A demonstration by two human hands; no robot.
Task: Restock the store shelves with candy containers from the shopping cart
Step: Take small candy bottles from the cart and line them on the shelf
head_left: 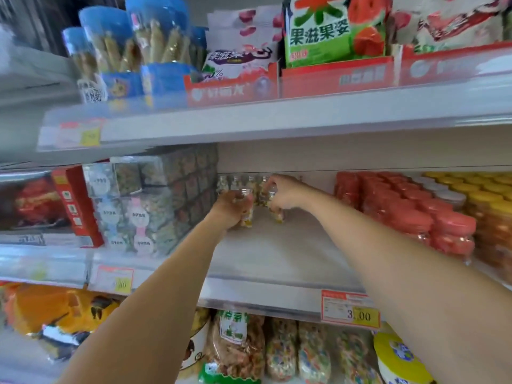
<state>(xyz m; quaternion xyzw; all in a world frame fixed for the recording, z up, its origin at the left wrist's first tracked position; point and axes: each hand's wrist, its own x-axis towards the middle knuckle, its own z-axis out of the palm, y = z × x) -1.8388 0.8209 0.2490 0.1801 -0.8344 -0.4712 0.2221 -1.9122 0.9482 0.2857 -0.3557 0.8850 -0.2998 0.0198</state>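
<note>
Both my arms reach deep into the middle shelf (pixel 277 261). My left hand (pixel 231 210) grips a small clear candy container (pixel 247 214) with colourful sweets inside, held just above the shelf board. My right hand (pixel 285 194) holds a second clear candy container (pixel 277 213) from above, its base at the shelf surface. A row of the same small clear containers (pixel 238 182) stands behind both hands against the back wall. The shopping cart is out of view.
Stacked clear boxes of sweets (pixel 155 200) flank the gap on the left. Red-lidded jars (pixel 410 209) and yellow-lidded jars (pixel 487 206) fill the right. Snack bags (pixel 321 31) sit on the shelf above, candy bags (pixel 279 353) below. A price tag (pixel 350 309) hangs on the shelf edge.
</note>
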